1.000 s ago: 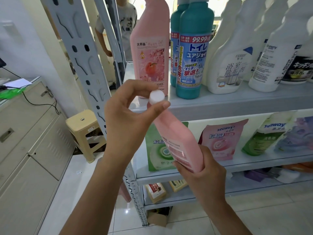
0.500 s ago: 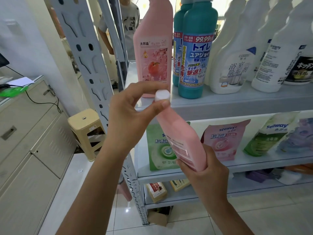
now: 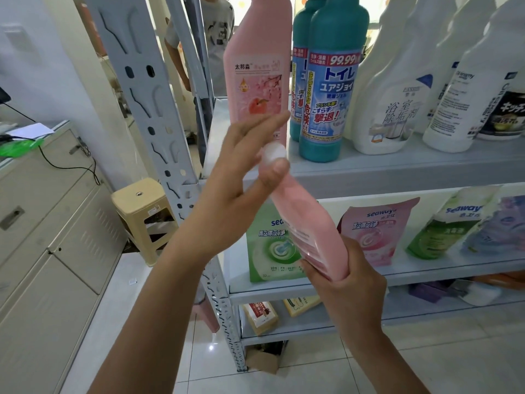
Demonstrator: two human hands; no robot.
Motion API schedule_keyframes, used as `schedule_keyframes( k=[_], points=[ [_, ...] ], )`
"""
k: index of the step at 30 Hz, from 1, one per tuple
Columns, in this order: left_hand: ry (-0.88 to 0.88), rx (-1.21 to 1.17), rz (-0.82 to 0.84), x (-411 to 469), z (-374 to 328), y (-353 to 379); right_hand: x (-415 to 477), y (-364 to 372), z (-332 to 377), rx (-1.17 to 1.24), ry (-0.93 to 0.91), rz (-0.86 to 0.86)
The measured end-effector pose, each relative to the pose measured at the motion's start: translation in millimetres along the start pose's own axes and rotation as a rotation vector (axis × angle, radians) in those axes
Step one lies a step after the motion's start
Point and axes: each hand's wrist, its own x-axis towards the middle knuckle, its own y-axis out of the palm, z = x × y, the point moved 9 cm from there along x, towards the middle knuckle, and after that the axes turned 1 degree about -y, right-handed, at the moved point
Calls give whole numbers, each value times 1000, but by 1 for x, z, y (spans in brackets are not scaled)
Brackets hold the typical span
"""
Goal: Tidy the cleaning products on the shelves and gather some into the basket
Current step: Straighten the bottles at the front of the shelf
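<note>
I hold a pink bottle (image 3: 309,228) tilted in front of the shelves, its white cap (image 3: 273,152) pointing up and left. My right hand (image 3: 349,285) grips its base from below. At the cap is my left hand (image 3: 238,172), fingers stretched out nearly straight past it and the thumb against the neck just under the cap. A matching pink bottle (image 3: 258,81) stands upright on the top shelf (image 3: 397,172), with two teal bottles (image 3: 332,89) to its right. No basket is in view.
White spray bottles (image 3: 397,103) fill the top shelf's right side. Refill pouches (image 3: 372,231) lean on the middle shelf and small boxes (image 3: 260,317) lie lower down. A grey upright post (image 3: 147,109), a beige stool (image 3: 142,206) and a cabinet (image 3: 42,237) stand left. A person (image 3: 216,38) stands behind.
My left hand's fingers have straightened from a pinch on the cap and its index finger now points past it. The bottle and my right hand have barely moved.
</note>
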Motion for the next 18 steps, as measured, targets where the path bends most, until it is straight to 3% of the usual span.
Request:
schedule_keyframes(
  k=[2,6,12,15,18],
  points=[
    [3,-48,-42,0,2,-5,0,-1,0,4,-2,-2],
    [-59,-101,-277,-2,5,-24,-1,0,1,-14,-35,-3],
    [-33,163,-474,-6,-5,-28,3,-2,10,2,-69,-37],
    [-1,314,-324,0,-8,-18,3,-2,8,-12,-70,-35],
    [-52,151,21,3,4,-3,3,-1,1,-8,-50,-15]
  ],
)
